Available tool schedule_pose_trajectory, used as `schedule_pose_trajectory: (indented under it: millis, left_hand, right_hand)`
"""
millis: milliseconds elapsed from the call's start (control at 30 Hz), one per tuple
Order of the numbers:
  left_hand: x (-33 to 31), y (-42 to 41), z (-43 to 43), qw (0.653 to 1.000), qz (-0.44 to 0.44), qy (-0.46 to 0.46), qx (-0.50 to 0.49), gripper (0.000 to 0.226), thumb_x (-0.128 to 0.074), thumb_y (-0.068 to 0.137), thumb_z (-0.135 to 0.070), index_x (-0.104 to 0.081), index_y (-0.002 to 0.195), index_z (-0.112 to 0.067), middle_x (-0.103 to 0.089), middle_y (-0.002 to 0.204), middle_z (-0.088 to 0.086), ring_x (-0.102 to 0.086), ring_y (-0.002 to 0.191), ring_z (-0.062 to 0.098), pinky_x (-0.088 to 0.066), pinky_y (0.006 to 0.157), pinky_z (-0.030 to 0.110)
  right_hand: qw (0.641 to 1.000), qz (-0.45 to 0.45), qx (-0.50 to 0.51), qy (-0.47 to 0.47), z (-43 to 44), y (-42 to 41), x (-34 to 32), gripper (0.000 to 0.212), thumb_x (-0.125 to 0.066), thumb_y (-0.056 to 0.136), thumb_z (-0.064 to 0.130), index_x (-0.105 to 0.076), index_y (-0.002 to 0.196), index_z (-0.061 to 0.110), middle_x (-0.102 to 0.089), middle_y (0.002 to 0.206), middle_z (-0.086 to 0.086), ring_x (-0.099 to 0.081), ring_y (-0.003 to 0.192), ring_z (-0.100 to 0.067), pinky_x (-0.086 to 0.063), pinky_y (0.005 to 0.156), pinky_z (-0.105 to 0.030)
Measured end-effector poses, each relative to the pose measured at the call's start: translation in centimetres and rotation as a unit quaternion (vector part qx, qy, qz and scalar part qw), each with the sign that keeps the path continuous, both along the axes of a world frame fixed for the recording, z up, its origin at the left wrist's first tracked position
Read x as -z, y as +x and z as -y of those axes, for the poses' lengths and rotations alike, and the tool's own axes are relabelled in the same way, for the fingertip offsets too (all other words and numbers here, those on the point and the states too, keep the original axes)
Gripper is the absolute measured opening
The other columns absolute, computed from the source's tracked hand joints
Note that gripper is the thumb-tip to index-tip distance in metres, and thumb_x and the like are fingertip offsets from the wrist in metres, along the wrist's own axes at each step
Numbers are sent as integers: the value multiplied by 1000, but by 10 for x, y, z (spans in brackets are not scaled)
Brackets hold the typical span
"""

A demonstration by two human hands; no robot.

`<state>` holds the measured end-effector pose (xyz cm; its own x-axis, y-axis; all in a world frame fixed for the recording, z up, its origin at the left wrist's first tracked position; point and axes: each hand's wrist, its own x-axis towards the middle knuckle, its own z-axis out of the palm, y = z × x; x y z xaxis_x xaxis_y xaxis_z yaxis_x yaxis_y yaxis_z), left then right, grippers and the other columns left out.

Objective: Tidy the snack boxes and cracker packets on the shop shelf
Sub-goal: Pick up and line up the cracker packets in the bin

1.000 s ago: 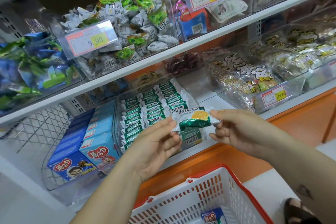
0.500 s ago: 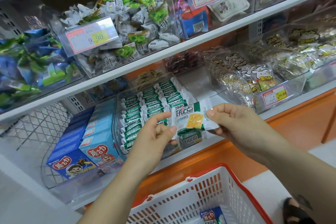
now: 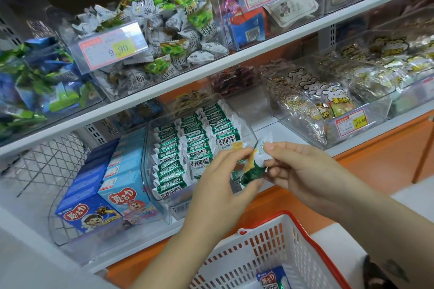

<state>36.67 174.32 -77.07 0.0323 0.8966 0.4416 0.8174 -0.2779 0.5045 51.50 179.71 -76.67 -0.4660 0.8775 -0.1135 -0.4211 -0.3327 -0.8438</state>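
The left hand [image 3: 218, 185] and right hand [image 3: 303, 171] each pinch an end of the cracker packet [image 3: 254, 164], tilted at the clear tray's [image 3: 175, 209] front right corner on the shelf [image 3: 270, 129]. It looks twisted, perhaps, so level it before sliding it into the nearest row [image 3: 225, 129].

The left hand [image 3: 218, 185] and right hand [image 3: 303, 171] pinch one green-and-white packet [image 3: 250, 171] between them, tilted, just in front of the clear bin [image 3: 178, 205]. Rows of like packets [image 3: 173, 148] fill the bin. Blue boxes [image 3: 91, 213] stand left of the bin. Below the bin sits a red-rimmed white basket [image 3: 258, 248] holding one blue box [image 3: 270, 281]
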Motion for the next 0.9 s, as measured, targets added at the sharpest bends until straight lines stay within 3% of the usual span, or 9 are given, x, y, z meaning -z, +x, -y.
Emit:
schedule_pose_trajectory:
  millis: [100,167,233,300,400,500,733,833,900]
  left_hand:
    - [-2,2,-1,996,84,-23,-10,33,-67,85,-19,-60,111,-38,-66,101,-23,-60,91,-7,-46,79,10]
    - [-5,1,-2,979,188,-77,-14,28,-63,88,-14,-61,102,-38,-70,88,-20,-64,75,-2,-53,70,21]
    - [-7,-2,-3,961,252,-112,-7,29,-61,90,-13,-61,112,-31,-71,99,-11,-69,81,4,-57,76,26]
    - [-10,-4,-3,948,288,-137,12,33,-59,90,-11,-57,119,-26,-71,105,-5,-69,88,6,-56,79,23]
    - [-11,-7,-1,934,313,-167,51,32,-54,91,-7,-53,108,-34,-75,89,-10,-70,79,5,-52,66,14]
    - [-12,-11,1,927,326,-175,57,29,-52,91,-9,-53,108,-33,-75,83,-8,-68,74,2,-49,62,12]
    - [-10,-14,1,931,324,-162,46,28,-54,91,-14,-57,114,-29,-74,96,-6,-69,89,9,-56,81,26]
    - [-10,-12,1,920,359,-152,41,30,-61,84,-15,-59,113,-23,-73,100,0,-70,88,11,-56,73,21]
    - [-9,-11,2,918,366,-150,43,41,-67,71,-22,-60,112,-25,-71,106,2,-70,89,15,-56,79,25]
  right_hand:
    - [997,48,5,57,0,4,-2,12,-60,83,18,-69,77,11,-68,69,-1,-51,51,-7,-49,74,-24]
    - [970,174,77,151,-3,7,-2,7,-61,88,19,-66,93,18,-68,82,4,-50,56,-9,-46,70,-20]
    - [933,249,127,225,-5,11,-2,20,-66,86,24,-62,105,29,-60,95,11,-49,60,-7,-43,59,-9]
    - [939,237,98,227,-6,11,-2,31,-67,85,23,-59,114,31,-60,101,13,-59,66,1,-45,62,-4]
    - [964,187,27,185,-7,9,0,20,-63,87,17,-64,107,14,-73,93,-1,-69,88,-12,-54,81,-22]
    - [977,161,22,142,-9,10,1,15,-59,89,18,-68,91,5,-73,87,-9,-67,83,-23,-54,86,-29]
    - [988,121,33,85,-9,5,2,19,-58,90,14,-68,75,11,-71,82,-11,-60,83,-25,-50,93,-36]
    - [988,117,58,78,-11,7,3,17,-57,91,16,-68,79,12,-73,83,-9,-64,76,-18,-52,89,-33]
    - [991,98,71,51,-13,8,4,15,-55,92,16,-66,86,9,-74,82,-8,-68,72,-14,-53,84,-30]
